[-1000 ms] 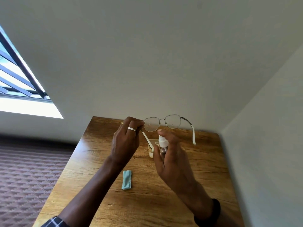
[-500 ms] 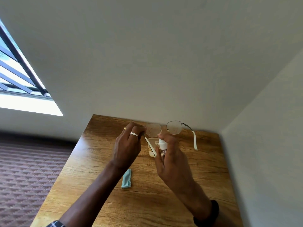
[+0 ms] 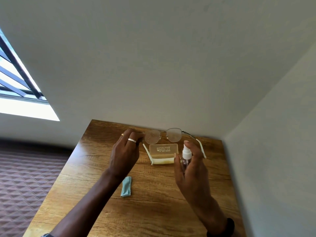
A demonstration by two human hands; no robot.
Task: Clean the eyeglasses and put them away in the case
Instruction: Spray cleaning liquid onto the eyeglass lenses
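Thin metal-rimmed eyeglasses (image 3: 162, 136) with white ear tips, held up in the air above the far end of the brown wooden tabletop (image 3: 153, 211), arms open. Pinched at the left end of the frame by the left hand (image 3: 125, 155), a silver ring on one finger. Small drops now on the left lens, where it looked clear a second ago. Small clear spray bottle (image 3: 185, 155) with a white top, wrapped in the right hand (image 3: 191, 170), one finger on the pump, now moved off to the right and away from the lens. Looks like the spraying of that lens is done; other lens maybe next, then wiping. Pale yellow open glasses case (image 3: 163, 152) on the tabletop just under the eyeglasses, empty. Writing inside the lid, upside down and too small to read. Light blue folded cleaning cloth (image 3: 126, 186) near the left arm, not yet picked up.
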